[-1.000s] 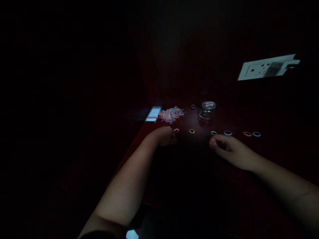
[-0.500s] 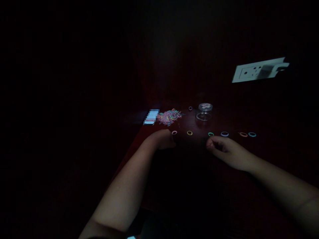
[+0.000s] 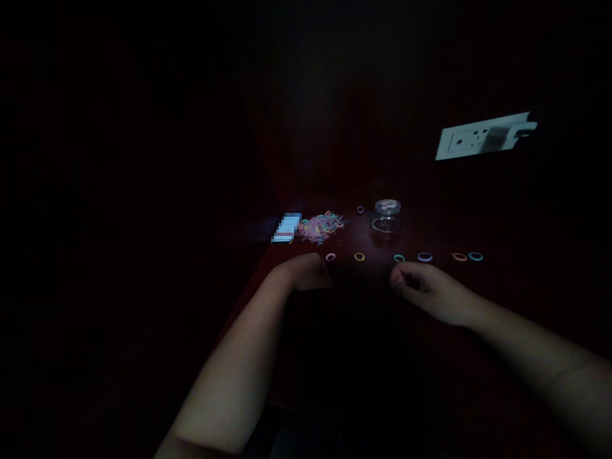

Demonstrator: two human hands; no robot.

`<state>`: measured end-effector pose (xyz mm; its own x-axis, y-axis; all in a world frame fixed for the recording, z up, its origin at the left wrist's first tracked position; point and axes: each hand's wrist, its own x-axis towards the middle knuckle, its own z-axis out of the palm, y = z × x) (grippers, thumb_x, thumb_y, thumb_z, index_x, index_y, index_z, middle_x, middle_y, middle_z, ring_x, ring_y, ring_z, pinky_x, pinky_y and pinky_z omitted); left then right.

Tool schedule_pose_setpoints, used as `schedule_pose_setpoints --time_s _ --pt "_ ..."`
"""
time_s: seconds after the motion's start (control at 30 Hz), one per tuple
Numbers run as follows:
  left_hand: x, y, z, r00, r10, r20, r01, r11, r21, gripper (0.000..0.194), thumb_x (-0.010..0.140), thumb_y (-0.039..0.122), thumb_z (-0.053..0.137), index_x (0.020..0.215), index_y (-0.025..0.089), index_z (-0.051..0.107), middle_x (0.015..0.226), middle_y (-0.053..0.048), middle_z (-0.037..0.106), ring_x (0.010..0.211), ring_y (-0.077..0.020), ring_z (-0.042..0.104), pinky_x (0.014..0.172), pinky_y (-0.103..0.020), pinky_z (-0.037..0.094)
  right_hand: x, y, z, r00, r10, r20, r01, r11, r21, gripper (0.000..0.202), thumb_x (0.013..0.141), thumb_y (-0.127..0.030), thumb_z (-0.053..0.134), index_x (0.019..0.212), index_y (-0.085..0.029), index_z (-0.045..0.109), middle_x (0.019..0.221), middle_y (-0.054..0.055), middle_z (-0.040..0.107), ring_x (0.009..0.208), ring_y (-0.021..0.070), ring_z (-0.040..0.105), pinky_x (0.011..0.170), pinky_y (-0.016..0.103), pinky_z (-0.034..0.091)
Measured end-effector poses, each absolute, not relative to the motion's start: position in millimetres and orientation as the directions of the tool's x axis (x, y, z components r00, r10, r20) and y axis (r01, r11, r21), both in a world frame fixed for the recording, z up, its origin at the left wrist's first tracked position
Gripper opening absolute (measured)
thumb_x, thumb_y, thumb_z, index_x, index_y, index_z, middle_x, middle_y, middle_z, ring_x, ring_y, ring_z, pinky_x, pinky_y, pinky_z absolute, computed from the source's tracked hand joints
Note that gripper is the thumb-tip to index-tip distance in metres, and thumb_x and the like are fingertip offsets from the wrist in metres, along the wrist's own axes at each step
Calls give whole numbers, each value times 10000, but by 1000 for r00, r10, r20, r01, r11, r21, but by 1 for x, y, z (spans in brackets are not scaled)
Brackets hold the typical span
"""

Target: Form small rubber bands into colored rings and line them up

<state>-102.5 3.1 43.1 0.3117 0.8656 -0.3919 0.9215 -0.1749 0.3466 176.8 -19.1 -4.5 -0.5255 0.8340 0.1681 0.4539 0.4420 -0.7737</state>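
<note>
My left hand (image 3: 313, 272) is curled closed low over the dark table, beside a pink hair tie (image 3: 330, 257); its fingertips are lost in shadow. My right hand (image 3: 418, 285) lies on its side with thumb and fingers bent together, just below a green hair tie (image 3: 399, 258). Whether anything small is in either hand is too dark to see. Between the hands, slightly farther off, is a yellow hair tie (image 3: 359, 257). Rightward the row continues with a blue-violet hair tie (image 3: 425, 257), an orange hair tie (image 3: 459, 257) and a teal hair tie (image 3: 475, 257).
A tangled pile of coloured hair ties (image 3: 321, 228) lies behind the row, beside a lit phone (image 3: 287, 227). A clear lidded jar (image 3: 386, 220) stands to its right, with a single small purple hair tie (image 3: 360, 210) nearby. A wall socket (image 3: 485, 137) holds a plug.
The whole view has shifted slightly, so the objects appear a little farther left. Both hands keep nearly the same curled pose, and the row of hair ties looks unchanged.
</note>
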Motion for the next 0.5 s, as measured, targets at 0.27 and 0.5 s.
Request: schedule_pose_setpoints --time_s 0.27,0.5 --pt "-101 2 46 374 853 -364 896 -231 379 184 734 293 598 816 181 719 742 -3 690 663 -136 619 573 -236 402 177 -19 -4 -529 833 161 456 439 -774 151 843 -319 541 753 -198 536 667 -26 465 613 121 415 548 251 372" --pt "-108 9 41 363 885 -293 899 -250 360 164 717 328 678 819 206 719 817 2 715 718 -139 640 591 -230 422 177 -19 -4 -522 837 165 448 433 -782 141 837 -313 557 752 -201 554 660 -27 482 603 119 427 537 248 374"
